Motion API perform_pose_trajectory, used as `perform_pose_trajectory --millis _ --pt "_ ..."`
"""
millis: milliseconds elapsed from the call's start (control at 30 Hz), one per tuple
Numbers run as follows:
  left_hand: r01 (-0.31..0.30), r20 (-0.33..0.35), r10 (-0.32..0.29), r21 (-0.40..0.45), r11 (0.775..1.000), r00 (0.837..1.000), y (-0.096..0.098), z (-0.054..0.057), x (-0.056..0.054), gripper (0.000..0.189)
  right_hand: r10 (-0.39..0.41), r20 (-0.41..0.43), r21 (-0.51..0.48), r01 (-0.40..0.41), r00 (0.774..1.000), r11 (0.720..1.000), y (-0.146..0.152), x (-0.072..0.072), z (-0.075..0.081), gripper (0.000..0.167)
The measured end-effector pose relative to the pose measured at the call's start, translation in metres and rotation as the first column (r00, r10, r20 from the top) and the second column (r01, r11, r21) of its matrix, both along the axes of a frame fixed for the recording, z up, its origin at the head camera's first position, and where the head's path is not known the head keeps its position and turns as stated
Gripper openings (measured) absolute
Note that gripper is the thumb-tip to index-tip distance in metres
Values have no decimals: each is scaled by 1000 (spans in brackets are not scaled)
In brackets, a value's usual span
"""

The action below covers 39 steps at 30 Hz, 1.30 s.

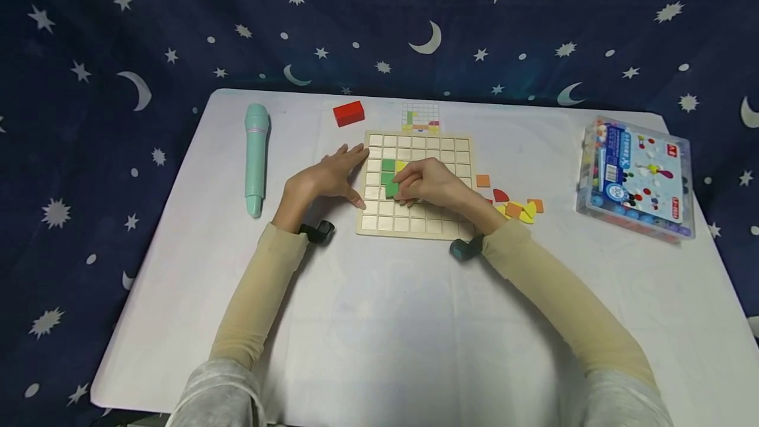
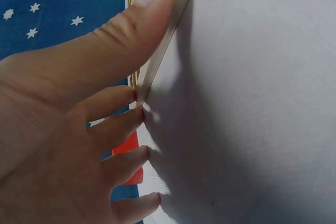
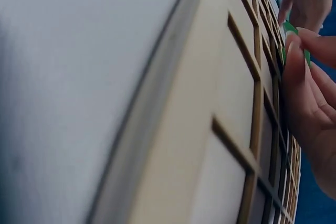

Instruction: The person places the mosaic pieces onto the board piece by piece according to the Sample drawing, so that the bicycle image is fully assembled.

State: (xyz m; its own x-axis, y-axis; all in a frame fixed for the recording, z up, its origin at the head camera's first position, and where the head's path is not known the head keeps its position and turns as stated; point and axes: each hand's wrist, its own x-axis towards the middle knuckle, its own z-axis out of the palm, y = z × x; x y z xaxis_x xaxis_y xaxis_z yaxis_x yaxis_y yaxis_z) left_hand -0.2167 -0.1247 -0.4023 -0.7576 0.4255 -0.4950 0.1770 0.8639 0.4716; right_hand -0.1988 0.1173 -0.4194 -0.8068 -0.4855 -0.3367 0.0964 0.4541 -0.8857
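A wooden grid board (image 1: 415, 228) lies flat in the middle of the table. Green square tiles (image 1: 388, 165) sit in its left part, with a yellow tile (image 1: 400, 165) beside the top one. My right hand (image 1: 431, 183) is over the board, thumb and finger pinching a green tile (image 1: 391, 190) just below the others; the right wrist view shows this green tile (image 3: 289, 27) between the fingertips. My left hand (image 1: 333, 175) spreads at the board's left side, its thumb (image 2: 152, 14) and fingertips along the edge.
Behind the board lies a printed pattern card (image 1: 420, 115), with a red block (image 1: 348, 113) to its left. Loose orange, red and yellow tiles (image 1: 514, 209) lie right of the board. A teal microphone-shaped object (image 1: 256, 157) is at left, a clear plastic box (image 1: 637, 180) at right.
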Motion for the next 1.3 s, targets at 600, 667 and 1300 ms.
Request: perform_pose_trajectory --millis 600,667,1300 --pt "23 4 -23 10 1000 1000 -1 0 -1 122 58 -132 149 -38 990 988 -13 0 1 28" --pt "20 6 -20 10 1000 1000 -1 1 -1 123 61 -134 157 -40 989 987 -13 0 2 27" --pt "9 -6 -9 11 1000 1000 1 4 4 125 88 -121 176 -66 989 982 -15 -6 2 28"
